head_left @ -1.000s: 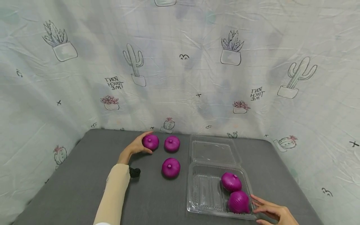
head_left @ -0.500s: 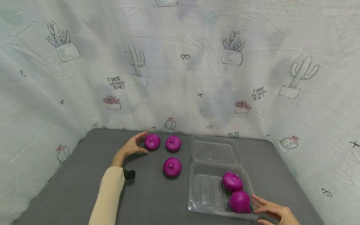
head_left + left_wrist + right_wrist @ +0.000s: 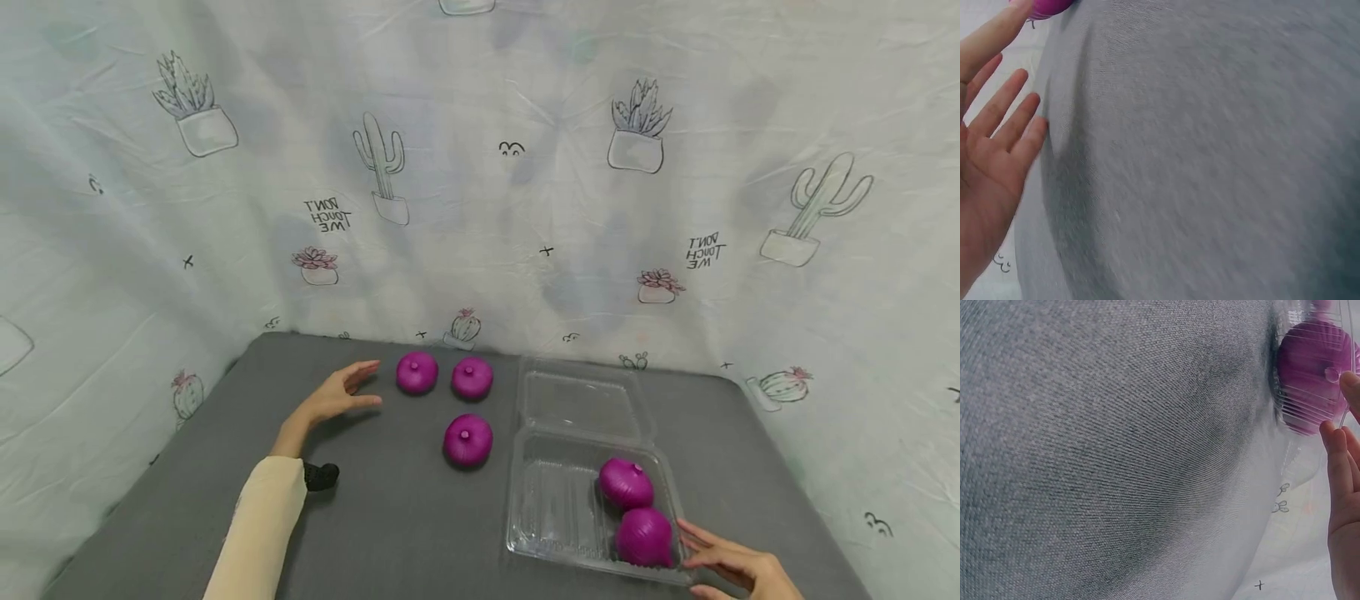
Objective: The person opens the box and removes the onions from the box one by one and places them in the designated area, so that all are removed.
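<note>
My left hand [image 3: 330, 400] hovers at the back left of the grey table, its fingers spread and nothing in them. To its right, a short gap away, sits a purple onion [image 3: 417, 372]; a second onion [image 3: 472, 378] stands beside that one and a third onion [image 3: 468, 440] lies nearer me. My right hand [image 3: 742, 568] rests its fingertips against the right edge of a clear plastic clamshell box [image 3: 551, 550], fingers mostly straight. Inside the box's right side are two more onions, a rear onion [image 3: 626, 482] and a front onion [image 3: 644, 537]. The right wrist view shows an onion [image 3: 1310, 372] through the box wall.
The box's clear lid [image 3: 581, 404] lies folded back on the table behind the tray. A white curtain [image 3: 450, 167] with cactus drawings closes off the back and sides. Grey cloth covers the table [image 3: 405, 533].
My left hand has let go of the back-left onion and drawn away to the left, fingers spreading. The right hand keeps its place at the box's edge. The head view has shifted slightly.
</note>
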A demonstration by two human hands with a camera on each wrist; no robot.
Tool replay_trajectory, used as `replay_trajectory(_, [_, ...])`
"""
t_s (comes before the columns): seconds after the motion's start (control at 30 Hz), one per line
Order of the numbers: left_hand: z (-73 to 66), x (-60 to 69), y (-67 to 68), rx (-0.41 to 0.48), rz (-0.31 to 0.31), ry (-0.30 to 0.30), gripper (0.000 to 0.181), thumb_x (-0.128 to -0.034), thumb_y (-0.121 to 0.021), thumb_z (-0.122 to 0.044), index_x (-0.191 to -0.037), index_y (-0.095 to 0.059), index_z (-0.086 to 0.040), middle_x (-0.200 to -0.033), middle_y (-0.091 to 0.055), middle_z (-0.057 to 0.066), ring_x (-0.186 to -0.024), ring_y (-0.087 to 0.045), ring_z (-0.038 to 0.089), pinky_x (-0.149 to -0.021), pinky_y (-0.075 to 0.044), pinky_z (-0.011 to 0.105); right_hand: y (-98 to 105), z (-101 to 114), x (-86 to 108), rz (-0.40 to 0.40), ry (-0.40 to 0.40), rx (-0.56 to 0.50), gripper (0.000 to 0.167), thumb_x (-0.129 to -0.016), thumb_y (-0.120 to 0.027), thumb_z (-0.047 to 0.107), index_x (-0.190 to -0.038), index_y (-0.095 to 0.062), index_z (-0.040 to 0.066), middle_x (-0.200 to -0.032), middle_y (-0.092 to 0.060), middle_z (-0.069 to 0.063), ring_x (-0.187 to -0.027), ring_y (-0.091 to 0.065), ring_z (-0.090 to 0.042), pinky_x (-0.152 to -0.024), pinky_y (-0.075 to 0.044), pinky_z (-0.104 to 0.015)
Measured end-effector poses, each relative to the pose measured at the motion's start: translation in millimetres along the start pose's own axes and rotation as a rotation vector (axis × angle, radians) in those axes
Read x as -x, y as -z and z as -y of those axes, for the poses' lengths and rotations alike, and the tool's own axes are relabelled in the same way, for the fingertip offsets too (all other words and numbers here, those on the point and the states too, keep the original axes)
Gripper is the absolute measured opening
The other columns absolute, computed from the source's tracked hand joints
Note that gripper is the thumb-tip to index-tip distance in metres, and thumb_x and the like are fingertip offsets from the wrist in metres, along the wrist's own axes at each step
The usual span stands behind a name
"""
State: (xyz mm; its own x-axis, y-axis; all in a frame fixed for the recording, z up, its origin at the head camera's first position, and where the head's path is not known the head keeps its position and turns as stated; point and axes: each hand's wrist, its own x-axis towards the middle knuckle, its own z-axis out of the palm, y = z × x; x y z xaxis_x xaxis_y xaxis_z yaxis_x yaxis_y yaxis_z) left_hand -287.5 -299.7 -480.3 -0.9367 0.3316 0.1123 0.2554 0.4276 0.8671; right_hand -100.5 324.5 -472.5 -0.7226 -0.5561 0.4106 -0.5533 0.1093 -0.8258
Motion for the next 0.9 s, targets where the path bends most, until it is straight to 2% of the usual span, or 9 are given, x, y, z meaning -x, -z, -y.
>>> replay_trajectory(0.2, [-6.2,12.5,0.5,0.021,-0.06,0.008,0.066,-0.0869,-0.072,-0.014,-0.141,-0.039,0.007,-0.142,-0.04,0.029,-0.129,-0.041,0.045,-0.104,-0.034,0.054,1,2,-2.1,-0.023,-0.011,0.032,0.04,-0.072,-0.066,-0.025,-0.108,-0.065,-0.007,-0.14,-0.051,0.002,-0.116,-0.056,-0.008,-0.081,-0.052,-0.021])
replay_trajectory(0.33, [-9.1,21.7,-0.7,0.008,-0.071,0.002,0.064,-0.0872,-0.071,-0.015,-0.139,-0.041,0.006,-0.137,-0.046,0.029,-0.122,-0.049,0.044,-0.097,-0.044,0.05,1,4,-3.1,-0.029,-0.018,0.056,0.039,-0.072,-0.067,-0.023,-0.107,-0.066,-0.005,-0.139,-0.051,0.004,-0.115,-0.057,-0.007,-0.079,-0.053,-0.021])
replay_trajectory(0.47, [-14.0,28.4,-2.7,0.019,-0.075,-0.011,0.062,-0.0874,-0.071,-0.016,-0.139,-0.043,0.004,-0.137,-0.047,0.027,-0.119,-0.053,0.04,-0.093,-0.049,0.041,1,6,-3.5,-0.035,-0.043,0.08,0.038,-0.074,-0.069,-0.02,-0.107,-0.067,-0.003,-0.138,-0.052,0.007,-0.113,-0.058,-0.006,-0.078,-0.053,-0.021])
replay_trajectory(0.7, [-34.2,43.9,-13.3,0.087,-0.066,-0.123,0.054,-0.0892,-0.068,-0.01,-0.138,-0.047,0.0,-0.135,-0.047,0.03,-0.118,-0.052,0.044,-0.088,-0.051,0.027,3,6,-4.6,-0.037,-0.027,0.097,0.038,-0.073,-0.069,-0.02,-0.108,-0.067,-0.003,-0.138,-0.051,0.005,-0.114,-0.057,-0.005,-0.078,-0.053,-0.022])
replay_trajectory(0.9, [-55.0,50.1,-30.7,0.139,-0.014,-0.18,0.052,-0.0884,-0.068,-0.005,-0.137,-0.048,-0.002,-0.136,-0.049,0.023,-0.118,-0.051,0.045,-0.088,-0.052,0.032,4,6,-5.8,-0.018,-0.003,0.08,0.039,-0.072,-0.07,-0.021,-0.107,-0.067,-0.004,-0.139,-0.051,0.004,-0.116,-0.056,-0.005,-0.079,-0.053,-0.022])
